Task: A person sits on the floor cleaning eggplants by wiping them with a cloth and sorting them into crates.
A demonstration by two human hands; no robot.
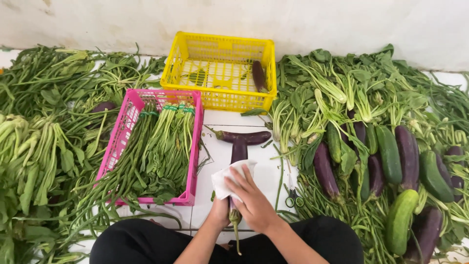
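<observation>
The right hand (254, 203) lies palm-down over a white crumpled cloth (225, 178), its fingers (240, 182) closed loosely on the cloth and pressing it against a long dark-purple eggplant (238, 155) that lies lengthwise on the white tiled floor (267, 176) in front of the person's knees. The left hand (220, 215) sits underneath and is largely hidden; it appears to grip the stem end of the same eggplant, whose green stalk (236, 230) pokes out below, though its fingers cannot be made out clearly. A second dark-purple eggplant (243, 137) lies crosswise, touching the far end of the first. By judgement, the wiping work is at an early stage: the yellow plastic slotted crate (220, 100) against the wall holds only one eggplant (257, 74) and a few green scraps, while a large unsorted heap remains to the right, comprising further eggplants (324, 168), green cucumbers (389, 154) and leafy greens (337, 88). The pink plastic crate (195, 146) to the left is already filled with bundled green long beans (161, 146). Small green-handled scissors (293, 199) lie just beside the right wrist.
</observation>
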